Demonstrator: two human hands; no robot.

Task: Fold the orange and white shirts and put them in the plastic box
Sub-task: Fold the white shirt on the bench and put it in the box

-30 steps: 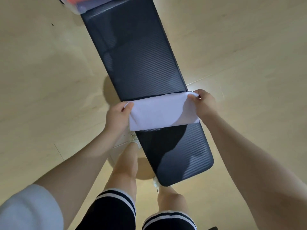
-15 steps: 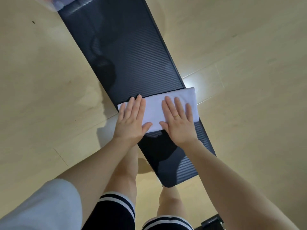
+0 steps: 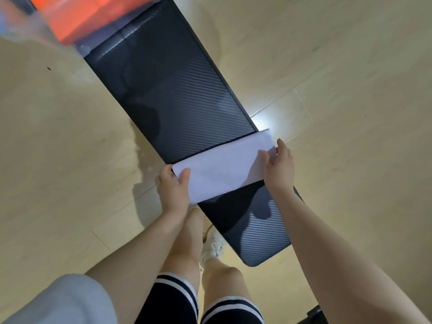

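Note:
The white shirt point(image 3: 223, 167) is folded into a flat rectangle lying across the near part of a long black table point(image 3: 173, 94). My left hand point(image 3: 173, 187) grips its left end, thumb on top and fingers underneath. My right hand point(image 3: 279, 164) holds the right end, thumb on top, fingers along the edge. At the table's far end stands the clear plastic box point(image 3: 42, 31), blurred, with the orange shirt point(image 3: 84, 17) inside it.
Light wooden floor point(image 3: 350, 90) surrounds the narrow table on both sides. My legs, in black shorts with white stripes and white shoes point(image 3: 214, 246), stand at the table's near left edge. A dark object point(image 3: 314, 312) shows at the bottom right.
Both hands were pressing flat on top of the folded white shirt. They have slid out to its two ends and now grip it. The view has tilted, bringing the box into sight.

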